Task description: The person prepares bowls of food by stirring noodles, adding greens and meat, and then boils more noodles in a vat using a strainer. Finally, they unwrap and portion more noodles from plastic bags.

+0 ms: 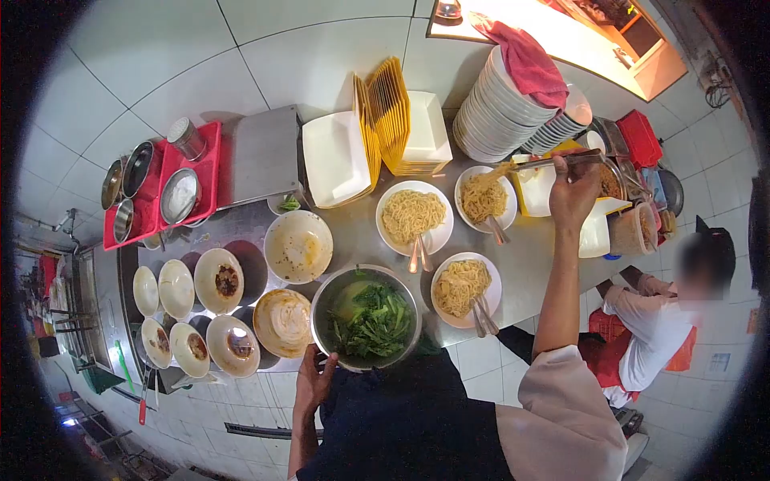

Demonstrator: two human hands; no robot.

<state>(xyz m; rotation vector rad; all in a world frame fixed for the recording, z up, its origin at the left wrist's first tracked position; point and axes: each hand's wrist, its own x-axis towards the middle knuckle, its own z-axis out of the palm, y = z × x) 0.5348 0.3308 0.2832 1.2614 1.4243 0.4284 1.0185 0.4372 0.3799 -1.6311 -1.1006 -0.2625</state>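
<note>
So from where I'm standing, the left hand has its grip closed on the near rim of the metal bowl, thumb up at the edge. The bowl's sitting right at the near edge of the worktop, with leafy greens in it. The right hand is reaching way out, grip clamped around some long metal tongs, and the tips are at the noodles on the far-right plate.

There are two more noodle plates: the far-left plate and the near plate. All three have metal utensils resting in them.

Left of the metal bowl it's a bunch of pale bowls, some with dark sauce in the bottom. Behind the noodles you've got yellow-edged trays and a tall stack of white plates, pink-red cloth draped on top. Another person is off to the right, wearing a cap.
</note>
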